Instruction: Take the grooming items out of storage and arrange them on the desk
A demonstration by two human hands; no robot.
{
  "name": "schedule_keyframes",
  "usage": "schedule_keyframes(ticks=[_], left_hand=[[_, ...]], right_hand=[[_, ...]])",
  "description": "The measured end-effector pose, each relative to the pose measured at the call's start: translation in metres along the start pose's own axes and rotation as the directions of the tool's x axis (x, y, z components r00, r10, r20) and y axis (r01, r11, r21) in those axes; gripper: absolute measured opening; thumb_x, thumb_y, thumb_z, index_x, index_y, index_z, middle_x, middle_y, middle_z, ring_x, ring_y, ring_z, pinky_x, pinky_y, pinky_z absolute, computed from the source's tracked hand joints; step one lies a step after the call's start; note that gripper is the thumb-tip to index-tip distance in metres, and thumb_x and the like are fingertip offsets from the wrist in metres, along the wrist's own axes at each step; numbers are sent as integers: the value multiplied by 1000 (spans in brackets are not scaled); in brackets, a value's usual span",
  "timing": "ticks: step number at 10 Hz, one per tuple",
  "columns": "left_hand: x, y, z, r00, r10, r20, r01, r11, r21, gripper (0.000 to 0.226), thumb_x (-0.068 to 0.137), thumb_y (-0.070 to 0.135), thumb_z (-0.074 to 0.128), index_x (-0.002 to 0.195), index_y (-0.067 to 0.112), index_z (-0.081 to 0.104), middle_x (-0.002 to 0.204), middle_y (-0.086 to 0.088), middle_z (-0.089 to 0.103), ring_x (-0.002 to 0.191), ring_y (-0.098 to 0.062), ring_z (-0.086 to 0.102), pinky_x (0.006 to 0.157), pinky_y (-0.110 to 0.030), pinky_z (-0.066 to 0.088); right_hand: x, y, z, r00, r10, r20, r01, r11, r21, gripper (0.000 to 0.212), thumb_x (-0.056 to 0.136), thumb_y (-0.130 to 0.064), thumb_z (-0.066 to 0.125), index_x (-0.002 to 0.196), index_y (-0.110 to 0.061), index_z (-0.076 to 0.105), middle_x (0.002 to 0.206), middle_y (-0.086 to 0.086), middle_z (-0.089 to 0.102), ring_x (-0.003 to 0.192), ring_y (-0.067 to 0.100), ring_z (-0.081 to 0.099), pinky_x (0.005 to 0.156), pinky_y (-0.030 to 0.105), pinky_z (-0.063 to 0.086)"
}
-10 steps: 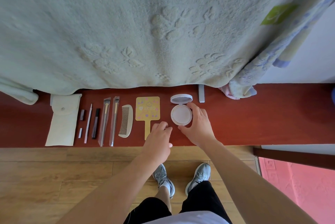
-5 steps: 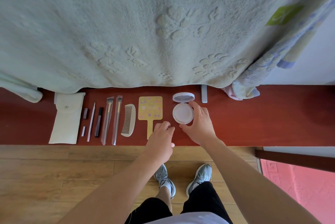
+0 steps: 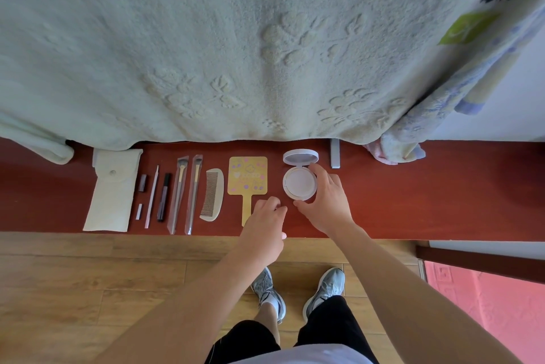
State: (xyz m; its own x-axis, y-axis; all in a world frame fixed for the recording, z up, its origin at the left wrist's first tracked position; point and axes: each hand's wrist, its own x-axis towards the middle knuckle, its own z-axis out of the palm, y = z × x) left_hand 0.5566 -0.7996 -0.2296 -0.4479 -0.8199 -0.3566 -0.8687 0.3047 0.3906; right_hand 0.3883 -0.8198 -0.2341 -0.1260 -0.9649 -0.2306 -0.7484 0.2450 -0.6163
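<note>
A row of grooming items lies on the red-brown desk (image 3: 413, 195). From left: a white pouch (image 3: 113, 189), a small dark tube (image 3: 143, 183), a thin pencil (image 3: 152, 197), a dark mascara (image 3: 164, 197), two wrapped brushes (image 3: 188, 194), a pale comb (image 3: 213, 194), a yellow hand mirror (image 3: 247, 176) and an open white compact (image 3: 299, 182). My right hand (image 3: 327, 200) curls around the compact's right and front rim, thumb and fingers touching it. My left hand (image 3: 267, 217) hovers with curled fingers over the mirror's handle, holding nothing.
A pale green blanket (image 3: 236, 39) hangs over the desk's back edge, with a patterned cloth (image 3: 442, 115) at its right. A small grey bar (image 3: 335, 154) lies behind the compact. Wooden floor (image 3: 88, 290) and my shoes (image 3: 298, 290) are below; a pink mat (image 3: 486, 313) lies at right.
Both hands have barely shifted; the right hand stays on the compact and the left stays beside it. The view tilted slightly.
</note>
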Motion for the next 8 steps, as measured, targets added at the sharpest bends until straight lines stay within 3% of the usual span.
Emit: schedule_keyframes(ticks=[5, 7, 8], left_hand=[[0, 0, 1, 1000, 6, -18, -6, 1000, 11, 53, 90, 22, 71, 137, 8, 51, 134, 2, 44, 124, -18, 39, 100, -28, 46], [0, 0, 1, 1000, -5, -10, 5, 1000, 24, 50, 87, 19, 74, 132, 9, 55, 132, 2, 45, 122, -19, 40, 94, -27, 49], [1, 2, -2, 1000, -2, -23, 3, 1000, 13, 50, 87, 20, 74, 133, 9, 56, 131, 1, 46, 121, -18, 42, 93, -28, 50]], right_hand=[[-2, 2, 3, 1000, 10, 14, -10, 1000, -25, 88, 71, -31, 81, 143, -24, 32, 134, -5, 50, 127, 18, 38, 105, 43, 39], [-10, 4, -1, 999, 38, 21, -38, 999, -24, 91, 74, -29, 80, 148, -19, 27, 147, -2, 38, 135, 18, 30, 111, 31, 30], [-12, 1, -5, 997, 65, 27, -64, 997, -31, 92, 76, -29, 78, 149, -18, 24, 150, -1, 35, 137, 18, 28, 113, 31, 29]])
